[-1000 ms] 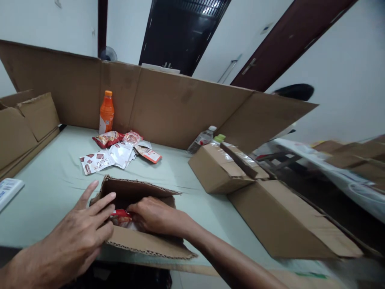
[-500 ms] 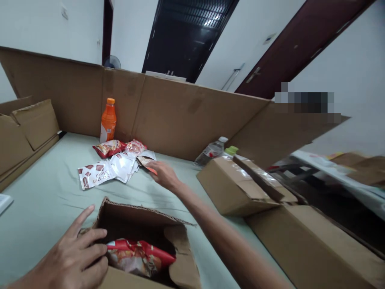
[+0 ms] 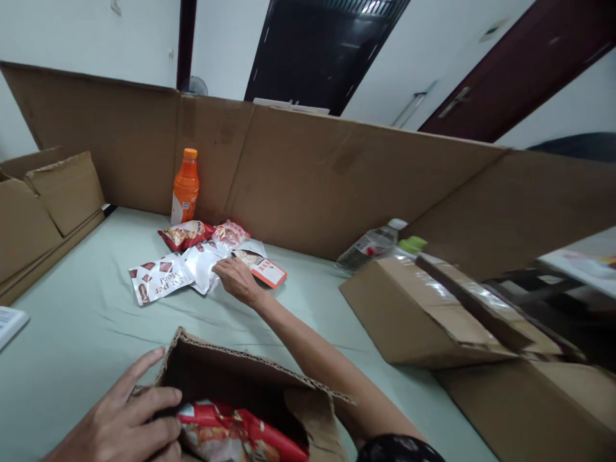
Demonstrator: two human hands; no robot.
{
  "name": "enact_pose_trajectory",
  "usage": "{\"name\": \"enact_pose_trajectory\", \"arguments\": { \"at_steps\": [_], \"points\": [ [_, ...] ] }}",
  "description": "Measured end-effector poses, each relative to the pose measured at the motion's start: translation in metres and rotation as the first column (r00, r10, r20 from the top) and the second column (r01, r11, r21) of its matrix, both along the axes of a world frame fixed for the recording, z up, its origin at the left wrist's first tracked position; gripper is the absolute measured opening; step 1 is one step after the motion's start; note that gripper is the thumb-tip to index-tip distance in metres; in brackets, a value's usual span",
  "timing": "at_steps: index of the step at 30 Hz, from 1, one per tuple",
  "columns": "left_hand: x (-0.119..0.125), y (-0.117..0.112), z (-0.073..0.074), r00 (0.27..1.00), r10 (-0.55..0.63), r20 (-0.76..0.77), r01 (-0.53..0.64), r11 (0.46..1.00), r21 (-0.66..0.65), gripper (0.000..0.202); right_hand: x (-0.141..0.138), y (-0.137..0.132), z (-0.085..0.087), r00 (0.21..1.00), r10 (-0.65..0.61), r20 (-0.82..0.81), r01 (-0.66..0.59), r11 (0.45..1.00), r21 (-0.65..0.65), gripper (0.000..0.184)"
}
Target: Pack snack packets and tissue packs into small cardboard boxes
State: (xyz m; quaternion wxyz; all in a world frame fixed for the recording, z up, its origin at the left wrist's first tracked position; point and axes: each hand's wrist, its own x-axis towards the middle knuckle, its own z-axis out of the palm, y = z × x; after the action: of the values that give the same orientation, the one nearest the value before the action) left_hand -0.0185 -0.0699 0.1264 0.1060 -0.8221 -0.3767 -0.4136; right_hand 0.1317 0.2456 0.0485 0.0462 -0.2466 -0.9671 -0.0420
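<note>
My left hand [image 3: 132, 410] is at the left wall of an open cardboard box [image 3: 240, 353], its fingers hooked over the rim and the index finger stretched out. Inside the box lies a red snack bag [image 3: 235, 433]. My right hand [image 3: 239, 280] reaches across the green cloth, fingers closed at the edge of a white pouch [image 3: 198, 262]. Just right of that hand is a flat orange-edged packet [image 3: 269, 272]. Another white pouch [image 3: 158, 277] with brown squares lies to the left. Behind are a red snack bag [image 3: 185, 235] and a pink packet [image 3: 231, 233].
An orange drink bottle [image 3: 185, 186] stands at the tall cardboard panel [image 3: 308, 173]. To the right, a clear bottle [image 3: 370, 247] leans behind a taped carton [image 3: 394, 308], near a green cap [image 3: 411, 244]. Another open carton [image 3: 62, 199] stands at the left.
My right hand has moved left from the orange-edged packet, which now lies flat and uncovered, to the white pouch. My left hand keeps its place on the box; the camera view has shifted.
</note>
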Motion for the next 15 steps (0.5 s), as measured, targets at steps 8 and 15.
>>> {"name": "enact_pose_trajectory", "arguments": {
  "at_steps": [8, 15],
  "points": [
    [-0.002, 0.000, -0.007, 0.999, 0.005, -0.036, -0.004, 0.999, 0.036, 0.025, -0.028, -0.001, -0.009, 0.989, 0.147, -0.010, -0.147, 0.989, 0.021, 0.031],
    [-0.015, -0.014, 0.002, 0.996, -0.041, -0.085, 0.026, 0.985, -0.171, 0.012, 0.000, -0.023, 0.001, 0.980, 0.082, -0.183, -0.088, 0.996, -0.027, 0.026]
  ]
}}
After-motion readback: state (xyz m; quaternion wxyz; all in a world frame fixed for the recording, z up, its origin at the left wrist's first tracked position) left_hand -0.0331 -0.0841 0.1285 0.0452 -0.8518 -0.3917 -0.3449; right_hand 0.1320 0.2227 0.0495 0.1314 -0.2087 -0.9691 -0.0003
